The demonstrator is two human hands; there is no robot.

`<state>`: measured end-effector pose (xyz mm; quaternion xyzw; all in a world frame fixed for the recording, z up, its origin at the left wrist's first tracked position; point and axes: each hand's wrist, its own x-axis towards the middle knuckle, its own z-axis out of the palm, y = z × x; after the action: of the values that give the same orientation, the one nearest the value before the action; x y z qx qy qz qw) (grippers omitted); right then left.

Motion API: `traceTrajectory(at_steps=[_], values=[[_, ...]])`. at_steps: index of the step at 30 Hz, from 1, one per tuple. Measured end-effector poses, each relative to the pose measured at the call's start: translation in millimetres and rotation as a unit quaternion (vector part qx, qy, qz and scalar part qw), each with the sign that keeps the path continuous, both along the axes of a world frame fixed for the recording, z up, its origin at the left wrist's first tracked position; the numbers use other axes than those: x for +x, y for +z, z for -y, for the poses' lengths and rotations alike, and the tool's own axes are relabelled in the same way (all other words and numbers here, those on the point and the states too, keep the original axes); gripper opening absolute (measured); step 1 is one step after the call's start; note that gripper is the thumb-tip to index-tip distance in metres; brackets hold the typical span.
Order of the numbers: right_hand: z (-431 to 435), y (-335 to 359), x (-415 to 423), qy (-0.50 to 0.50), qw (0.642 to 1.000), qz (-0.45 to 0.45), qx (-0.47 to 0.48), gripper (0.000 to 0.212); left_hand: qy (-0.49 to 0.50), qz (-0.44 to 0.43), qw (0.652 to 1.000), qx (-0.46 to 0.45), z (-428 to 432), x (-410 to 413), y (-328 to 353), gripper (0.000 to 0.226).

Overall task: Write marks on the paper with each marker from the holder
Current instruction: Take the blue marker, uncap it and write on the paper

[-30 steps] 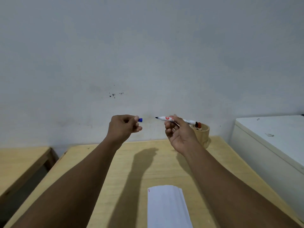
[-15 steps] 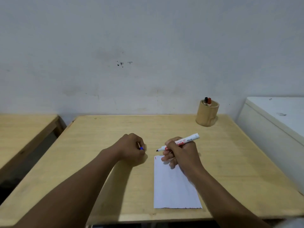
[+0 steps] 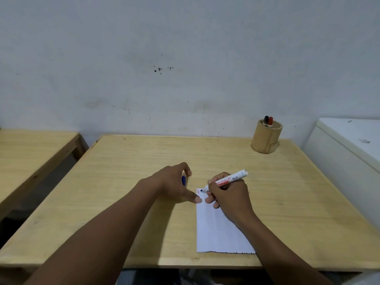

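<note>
A white sheet of paper (image 3: 213, 229) lies near the front edge of the wooden table (image 3: 127, 161), with a small red mark at its top left corner. My right hand (image 3: 228, 194) grips an uncapped white marker (image 3: 230, 179), whose dark tip touches the paper's top left corner. My left hand (image 3: 174, 185) rests beside the paper, one finger pressing on its left edge, with the blue cap (image 3: 183, 180) lying by the fingers. A round wooden holder (image 3: 266, 138) at the far right of the table contains a black-capped and a red-capped marker.
A second wooden table (image 3: 30, 153) stands to the left across a narrow gap. A white cabinet (image 3: 349, 153) borders the table's right side. A grey wall rises right behind the table.
My hands came down from in front of the wall to the table. The marker tip now touches the paper's corner. My left fingers have spread, one onto the paper's edge.
</note>
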<state>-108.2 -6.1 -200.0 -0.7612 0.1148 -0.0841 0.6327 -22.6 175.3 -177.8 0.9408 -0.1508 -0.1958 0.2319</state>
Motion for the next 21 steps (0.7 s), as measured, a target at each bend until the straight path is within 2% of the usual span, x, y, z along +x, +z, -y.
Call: traceTrajectory(at_steps=[8, 14, 17, 20, 21], values=[[0, -6, 2, 0.015, 0.999, -0.004, -0.051, 0.01, 0.009, -0.02, 1.0, 0.013, 4, 1, 4, 0.09], [1, -3, 2, 0.023, 1.0, -0.007, -0.019, 0.008, 0.018, -0.016, 1.0, 0.004, 2, 2, 3, 0.088], [3, 4, 4, -0.009, 0.997, -0.006, 0.076, 0.012, 0.021, -0.027, 0.998, -0.044, -3, 7, 6, 0.065], [10, 17, 10, -0.066, 0.972, -0.036, 0.221, 0.017, 0.017, 0.008, 0.997, -0.077, -9, 12, 6, 0.013], [13, 22, 13, -0.082, 0.961, -0.049, 0.259, 0.018, 0.021, 0.027, 0.995, -0.088, -10, 14, 7, 0.007]])
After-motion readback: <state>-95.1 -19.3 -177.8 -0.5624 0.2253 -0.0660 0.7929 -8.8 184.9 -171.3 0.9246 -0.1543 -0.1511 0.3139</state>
